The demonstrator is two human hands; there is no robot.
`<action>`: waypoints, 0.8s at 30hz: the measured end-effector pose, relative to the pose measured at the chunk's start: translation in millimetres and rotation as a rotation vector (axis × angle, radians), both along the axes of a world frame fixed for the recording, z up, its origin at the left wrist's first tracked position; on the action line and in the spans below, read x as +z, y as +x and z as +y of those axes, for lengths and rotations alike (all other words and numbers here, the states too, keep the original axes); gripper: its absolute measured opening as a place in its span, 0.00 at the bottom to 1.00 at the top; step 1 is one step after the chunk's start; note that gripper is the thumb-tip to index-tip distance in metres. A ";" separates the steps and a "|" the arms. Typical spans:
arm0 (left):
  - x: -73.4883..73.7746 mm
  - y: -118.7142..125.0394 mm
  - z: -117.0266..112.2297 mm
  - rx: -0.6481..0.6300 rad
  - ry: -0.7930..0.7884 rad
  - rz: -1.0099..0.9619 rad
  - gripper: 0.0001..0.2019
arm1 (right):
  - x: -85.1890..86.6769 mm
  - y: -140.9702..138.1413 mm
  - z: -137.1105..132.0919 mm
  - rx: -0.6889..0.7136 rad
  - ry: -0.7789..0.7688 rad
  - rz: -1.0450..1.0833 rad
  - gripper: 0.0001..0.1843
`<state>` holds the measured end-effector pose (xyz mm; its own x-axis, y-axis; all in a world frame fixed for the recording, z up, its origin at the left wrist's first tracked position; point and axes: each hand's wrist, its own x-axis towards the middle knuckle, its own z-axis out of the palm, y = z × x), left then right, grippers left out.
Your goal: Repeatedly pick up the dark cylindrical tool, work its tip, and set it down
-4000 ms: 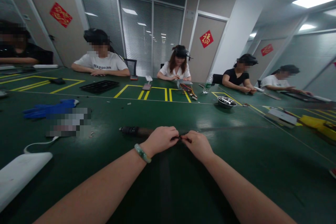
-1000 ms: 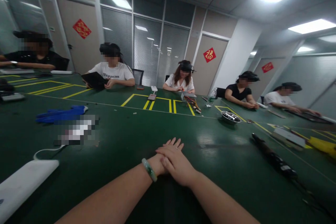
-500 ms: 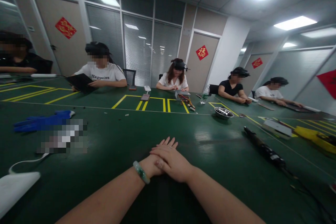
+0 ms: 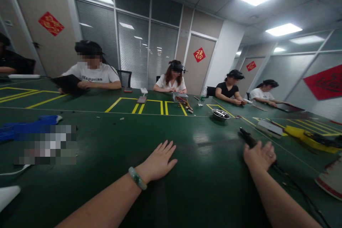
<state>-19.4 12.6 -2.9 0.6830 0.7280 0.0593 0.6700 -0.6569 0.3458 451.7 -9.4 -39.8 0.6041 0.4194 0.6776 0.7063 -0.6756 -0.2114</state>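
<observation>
My left hand [image 4: 160,160] lies palm down on the green table [image 4: 203,181], fingers stretched out and holding nothing. A green-and-white bangle [image 4: 137,178] circles that wrist. Out to the right, my right hand [image 4: 258,156] is over a long black stick-shaped tool [image 4: 248,137] with a cord. Its fingers are apart and slightly blurred, and they hide the tool's middle; whether they touch it I cannot tell. The tool's tapered tip shows beyond the hand, pointing away from me.
A steel bowl [image 4: 221,114], a water bottle [image 4: 202,97] and a white box [image 4: 269,128] stand farther off. Yellow tool holder [image 4: 307,139] and a pale container [image 4: 331,178] are at right. Blue gloves [image 4: 32,126] lie left. Several people sit across the table.
My right hand has lifted off my left hand and moved right to the black tool. The left hand stays on the table. The view has turned slightly right.
</observation>
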 end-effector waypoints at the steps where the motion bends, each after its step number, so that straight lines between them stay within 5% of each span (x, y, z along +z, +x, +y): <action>1: -0.3 -0.2 0.3 -0.002 -0.004 -0.005 0.34 | -2.9 17.4 -9.5 -0.076 0.022 0.029 0.37; 6: -6.0 -1.0 4.4 -0.016 -0.022 -0.005 0.34 | -10.0 57.2 -25.1 -0.199 0.015 0.218 0.41; 24: -16.0 -0.6 9.2 -0.014 -0.004 0.020 0.34 | -12.5 79.1 -15.9 -0.206 -0.108 0.407 0.40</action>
